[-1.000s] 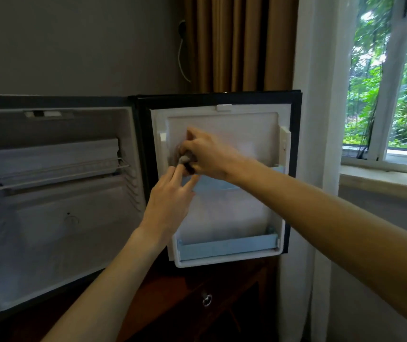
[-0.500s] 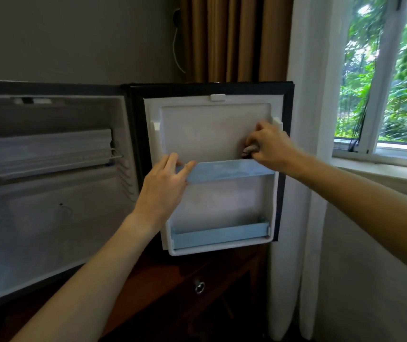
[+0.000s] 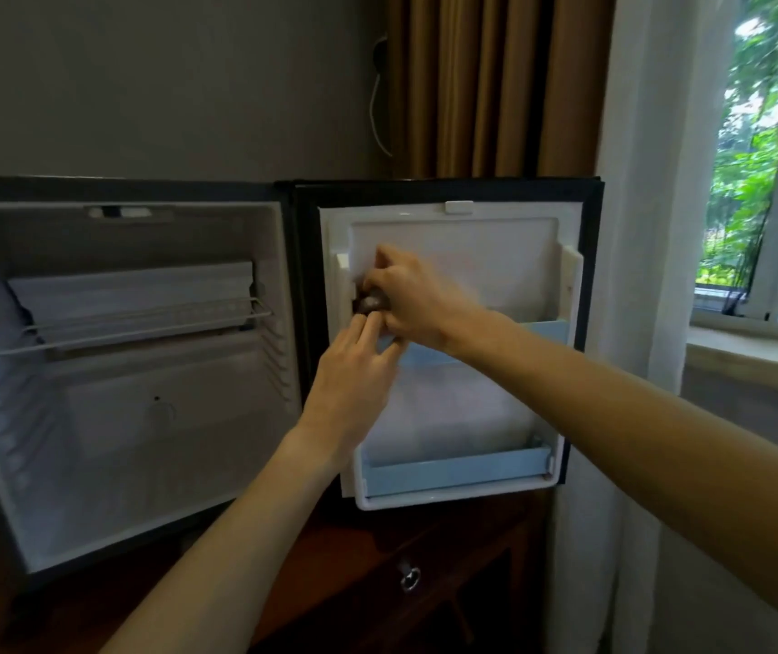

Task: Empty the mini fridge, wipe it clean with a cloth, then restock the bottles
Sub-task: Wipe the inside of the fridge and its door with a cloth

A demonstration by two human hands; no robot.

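The mini fridge (image 3: 141, 370) stands open with no bottles inside, only a wire shelf (image 3: 141, 323). Its door (image 3: 472, 257) is swung out to the right, white inner panel facing me, with an upper pale blue shelf (image 3: 543, 332) and a lower one (image 3: 453, 474). My right hand (image 3: 406, 295) is shut on a small dark bunched cloth (image 3: 370, 303), pressed against the left side of the door panel just above the upper shelf. My left hand (image 3: 354, 375) rests on the left end of that shelf, fingertips touching the cloth. No bottles are in view.
The fridge sits on a dark wooden cabinet (image 3: 377, 559) with a metal drawer pull (image 3: 410, 579). Brown curtains (image 3: 486, 82) and a white sheer curtain (image 3: 651, 181) hang behind the door. A window (image 3: 765, 181) with a sill is at the right.
My right hand swept the cloth from the door panel's left side to its right side, then back to the left. My left hand stayed on the upper door shelf.
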